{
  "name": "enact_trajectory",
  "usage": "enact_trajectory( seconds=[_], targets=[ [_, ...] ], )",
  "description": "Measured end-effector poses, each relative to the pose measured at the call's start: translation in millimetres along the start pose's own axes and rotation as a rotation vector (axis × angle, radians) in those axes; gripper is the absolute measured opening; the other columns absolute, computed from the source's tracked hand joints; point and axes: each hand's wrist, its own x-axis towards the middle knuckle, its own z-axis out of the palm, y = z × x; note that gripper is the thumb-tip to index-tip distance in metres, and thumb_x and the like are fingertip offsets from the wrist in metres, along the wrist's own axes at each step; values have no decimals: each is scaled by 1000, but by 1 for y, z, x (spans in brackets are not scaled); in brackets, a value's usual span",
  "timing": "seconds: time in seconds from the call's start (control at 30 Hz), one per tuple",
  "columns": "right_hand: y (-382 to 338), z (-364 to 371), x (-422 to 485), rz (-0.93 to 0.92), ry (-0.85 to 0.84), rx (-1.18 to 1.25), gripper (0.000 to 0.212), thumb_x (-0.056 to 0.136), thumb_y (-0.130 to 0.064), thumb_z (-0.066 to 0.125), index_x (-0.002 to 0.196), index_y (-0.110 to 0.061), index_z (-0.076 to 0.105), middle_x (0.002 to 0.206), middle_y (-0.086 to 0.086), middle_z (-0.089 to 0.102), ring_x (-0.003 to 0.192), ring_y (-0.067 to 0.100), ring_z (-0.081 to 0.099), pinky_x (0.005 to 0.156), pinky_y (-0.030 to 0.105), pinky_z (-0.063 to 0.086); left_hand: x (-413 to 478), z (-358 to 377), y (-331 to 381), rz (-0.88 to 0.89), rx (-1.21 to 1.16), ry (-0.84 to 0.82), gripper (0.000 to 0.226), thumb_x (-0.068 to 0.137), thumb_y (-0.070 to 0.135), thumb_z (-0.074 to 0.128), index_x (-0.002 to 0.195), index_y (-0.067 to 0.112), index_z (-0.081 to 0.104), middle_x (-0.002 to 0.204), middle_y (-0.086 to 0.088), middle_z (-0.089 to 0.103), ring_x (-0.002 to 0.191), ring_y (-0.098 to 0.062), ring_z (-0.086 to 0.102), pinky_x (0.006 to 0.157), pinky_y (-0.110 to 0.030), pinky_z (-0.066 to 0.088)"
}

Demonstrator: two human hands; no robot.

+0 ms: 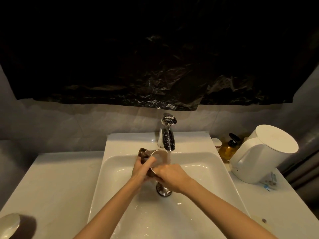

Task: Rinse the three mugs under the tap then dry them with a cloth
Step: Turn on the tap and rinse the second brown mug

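Observation:
A brown mug (158,158) with a pale inside is held tilted over the white sink (198,169), its handle pointing up and left. Water runs from the chrome tap (167,137) down onto the mug's rim. My left hand (142,167) grips the mug's left side, with fingers over the rim. My right hand (170,177) holds the mug's near rim from the right. A second brown mug (16,225) lies on the counter at the bottom left, only partly in view. No cloth is in view.
A white lidded bin (262,154) stands on the right counter, with an amber pump bottle (228,147) and a small white jar (216,142) behind it. The chrome drain (163,189) sits mid-basin. Black plastic sheeting (155,66) covers the wall above.

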Motion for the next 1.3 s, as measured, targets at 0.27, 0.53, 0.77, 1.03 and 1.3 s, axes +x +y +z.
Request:
enact_trajectory(
  seconds=[0.27,0.53,0.77,1.03,1.3],
  targets=[
    [-17,1,-2,72,-4,-9,38,86,2,52,122,-6,50,103,18,66,87,38,63,59,36,37,-1,6,3,40,103,57,43,83,22,66,123,21,48,107,-2,60,92,-20,62,68,-39,59],
    [-1,0,-3,69,15,-276,32,82,-8,63,114,-11,65,96,14,69,88,31,67,55,33,42,-3,7,3,62,126,13,37,85,20,65,119,24,50,111,2,56,99,-20,59,73,-43,59],
    [2,15,-18,-32,-18,-115,30,83,-23,64,113,-16,64,111,5,67,116,28,53,77,38,48,1,1,-1,188,464,-1,62,61,44,66,120,29,56,121,1,57,110,-18,53,95,-38,50],
    [-16,20,-12,80,212,212,45,82,-1,53,124,-16,52,103,14,66,90,35,60,64,39,44,-7,4,-9,165,166,92,59,69,36,65,127,32,51,126,1,51,115,-22,50,96,-45,50],
    [7,32,-29,123,540,459,25,92,-33,54,115,-22,58,121,-7,52,116,6,43,96,18,39,5,-8,-1,102,166,108,42,83,35,65,123,29,55,127,-3,52,114,-24,49,98,-50,47]
  ],
)
